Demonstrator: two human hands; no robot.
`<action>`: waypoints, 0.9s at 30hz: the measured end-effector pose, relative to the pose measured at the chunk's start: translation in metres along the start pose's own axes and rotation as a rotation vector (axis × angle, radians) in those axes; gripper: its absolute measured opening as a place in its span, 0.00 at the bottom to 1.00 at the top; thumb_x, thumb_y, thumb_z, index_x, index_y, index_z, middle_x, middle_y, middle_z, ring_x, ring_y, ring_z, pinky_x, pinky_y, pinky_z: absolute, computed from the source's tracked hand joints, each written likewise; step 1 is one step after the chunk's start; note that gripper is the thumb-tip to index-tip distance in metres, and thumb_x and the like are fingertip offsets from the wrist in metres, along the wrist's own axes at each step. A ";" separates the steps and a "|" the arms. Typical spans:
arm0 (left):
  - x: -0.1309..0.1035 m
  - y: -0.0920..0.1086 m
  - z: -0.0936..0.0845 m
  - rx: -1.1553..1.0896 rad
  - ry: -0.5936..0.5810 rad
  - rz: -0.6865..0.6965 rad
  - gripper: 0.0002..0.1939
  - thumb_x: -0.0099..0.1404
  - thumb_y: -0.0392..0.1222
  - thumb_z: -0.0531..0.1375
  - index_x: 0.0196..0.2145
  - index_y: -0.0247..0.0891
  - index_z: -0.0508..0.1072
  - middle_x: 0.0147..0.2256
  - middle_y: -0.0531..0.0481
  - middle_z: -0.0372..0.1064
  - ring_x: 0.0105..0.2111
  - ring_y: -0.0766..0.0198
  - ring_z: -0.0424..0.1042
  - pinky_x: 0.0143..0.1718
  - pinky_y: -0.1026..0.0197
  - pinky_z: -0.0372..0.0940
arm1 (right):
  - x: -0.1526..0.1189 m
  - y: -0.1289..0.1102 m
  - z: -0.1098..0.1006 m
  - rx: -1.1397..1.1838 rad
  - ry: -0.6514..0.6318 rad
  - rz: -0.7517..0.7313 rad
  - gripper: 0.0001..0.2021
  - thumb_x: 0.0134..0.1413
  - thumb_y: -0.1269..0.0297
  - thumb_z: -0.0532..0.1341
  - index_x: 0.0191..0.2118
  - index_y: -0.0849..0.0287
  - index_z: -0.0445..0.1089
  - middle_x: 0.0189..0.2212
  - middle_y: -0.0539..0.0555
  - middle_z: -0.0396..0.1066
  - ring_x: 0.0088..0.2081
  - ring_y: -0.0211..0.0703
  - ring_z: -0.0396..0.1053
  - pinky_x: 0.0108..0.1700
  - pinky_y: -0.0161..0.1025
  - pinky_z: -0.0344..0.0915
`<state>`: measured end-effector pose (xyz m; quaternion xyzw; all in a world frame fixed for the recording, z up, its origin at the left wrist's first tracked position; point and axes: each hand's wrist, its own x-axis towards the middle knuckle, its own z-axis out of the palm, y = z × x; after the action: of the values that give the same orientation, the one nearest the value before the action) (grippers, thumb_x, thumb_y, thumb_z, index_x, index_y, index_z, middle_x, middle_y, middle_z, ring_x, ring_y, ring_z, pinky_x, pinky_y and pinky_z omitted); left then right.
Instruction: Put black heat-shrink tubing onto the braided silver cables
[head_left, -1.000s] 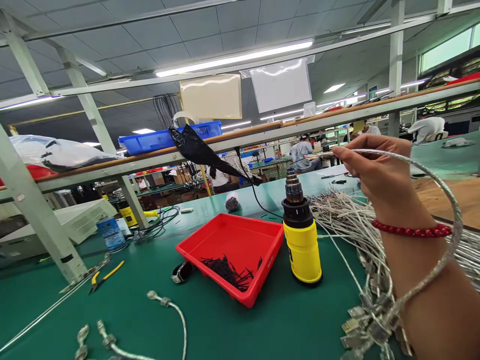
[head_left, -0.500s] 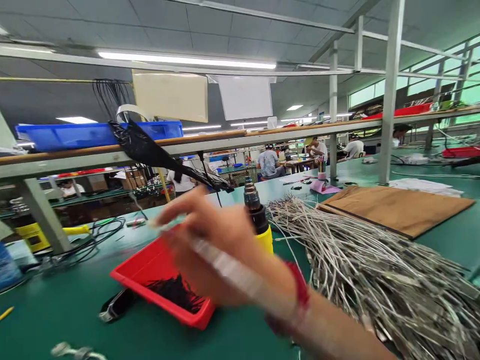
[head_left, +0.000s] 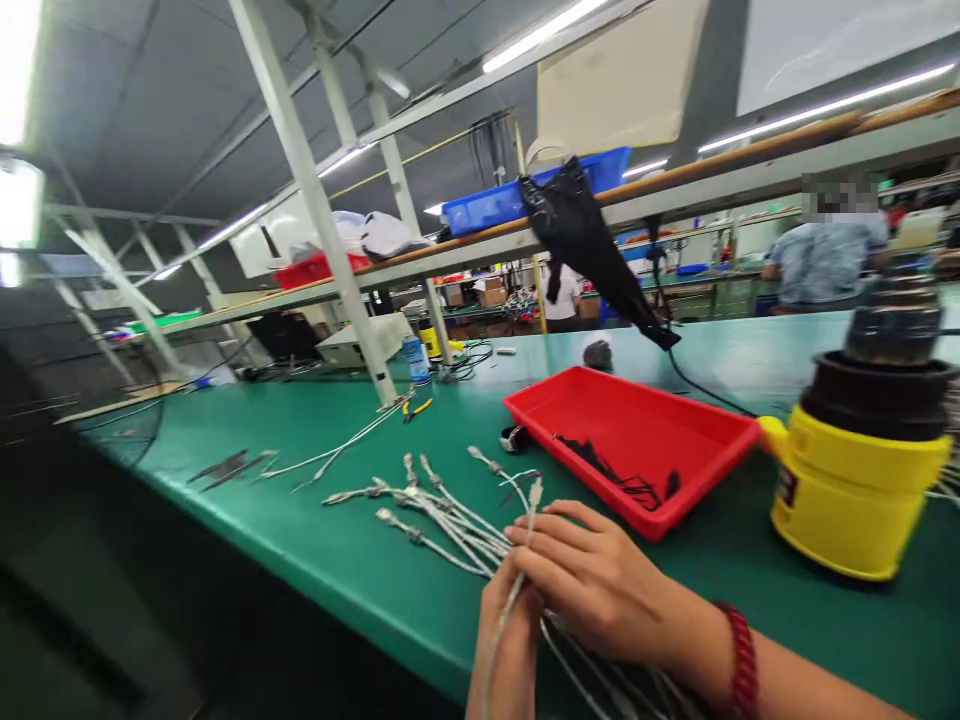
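Note:
My right hand (head_left: 592, 580), with a red bead bracelet (head_left: 739, 660) at the wrist, pinches one silver braided cable (head_left: 525, 535) whose connector tip stands up by my fingers. Just below it, my left hand (head_left: 504, 650) grips the same cable together with a bundle of silver cables (head_left: 431, 510). The bundle fans out leftward over the green table (head_left: 315, 500), close to its front edge. Each cable ends in a small metal connector.
A red tray (head_left: 675, 430) with black bits lies just behind my hands. A yellow heat gun (head_left: 862, 480) stands upright at right. Yellow-handled pliers (head_left: 416, 407) and loose cables lie further back. A black bag (head_left: 577, 230) hangs from the shelf. A person (head_left: 825, 250) sits beyond.
My right hand came down from high at the right to the cable bundle at the table's front edge, carrying the cable. My left hand is now in view. The view swung left and down.

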<state>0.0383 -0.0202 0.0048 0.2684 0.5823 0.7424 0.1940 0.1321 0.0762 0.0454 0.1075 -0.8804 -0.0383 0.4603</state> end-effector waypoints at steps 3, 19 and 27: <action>0.004 0.005 -0.030 -0.039 -0.044 -0.089 0.16 0.55 0.50 0.65 0.38 0.38 0.78 0.42 0.43 0.75 0.47 0.49 0.71 0.52 0.51 0.64 | -0.001 -0.015 0.001 0.205 0.029 0.100 0.14 0.58 0.69 0.46 0.44 0.64 0.63 0.36 0.59 0.72 0.39 0.46 0.68 0.41 0.44 0.64; 0.001 0.029 -0.030 0.014 -0.194 0.099 0.14 0.64 0.49 0.58 0.41 0.39 0.78 0.43 0.44 0.75 0.43 0.56 0.73 0.46 0.60 0.67 | -0.008 -0.029 0.016 0.173 -0.133 0.081 0.12 0.61 0.71 0.48 0.29 0.59 0.64 0.23 0.52 0.64 0.26 0.39 0.61 0.29 0.36 0.59; 0.017 0.020 -0.018 0.225 0.063 0.230 0.09 0.63 0.45 0.59 0.33 0.39 0.78 0.40 0.46 0.75 0.43 0.57 0.72 0.48 0.58 0.65 | -0.021 -0.020 0.026 0.301 -0.167 0.424 0.07 0.62 0.72 0.49 0.40 0.58 0.62 0.26 0.49 0.65 0.23 0.36 0.62 0.25 0.34 0.55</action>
<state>0.0146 -0.0289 0.0241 0.3300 0.6328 0.6981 0.0579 0.1254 0.0610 0.0107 -0.0155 -0.9139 0.1814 0.3629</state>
